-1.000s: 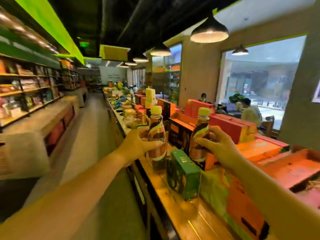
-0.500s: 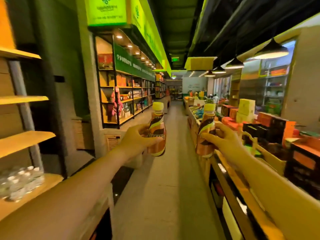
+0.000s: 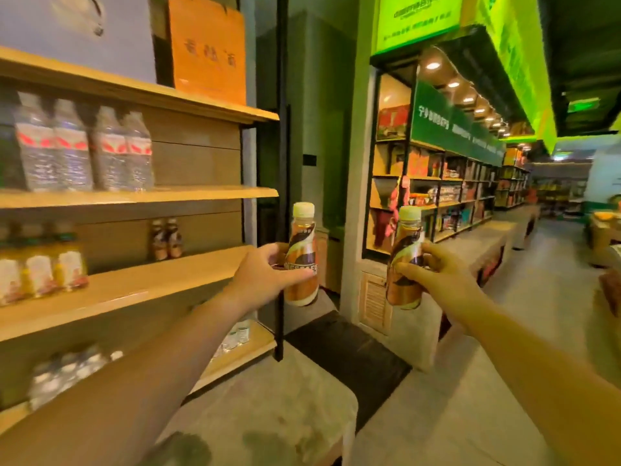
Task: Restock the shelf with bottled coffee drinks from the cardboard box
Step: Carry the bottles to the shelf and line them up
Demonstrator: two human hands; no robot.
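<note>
Wooden shelving fills the left of our view, and its third shelf [image 3: 141,290] is our landmark. Above that shelf stand water bottles [image 3: 84,153]. At its left end sit yellow-capped drinks [image 3: 40,267], and at its back two coffee bottles [image 3: 166,238] already stand. Just past its right end our left hand [image 3: 265,277] is clamped around one coffee bottle [image 3: 302,260], upright. Further right of the shelf, our right hand [image 3: 440,277] is closed on a second coffee bottle [image 3: 405,260], also upright. No cardboard box is in view. We judge the step to be setting both down: swing left, keep them vertical, and slide them in beside the standing pair, labels forward. Half a second ago we faced down the aisle; now we have turned toward the shelving.
</note>
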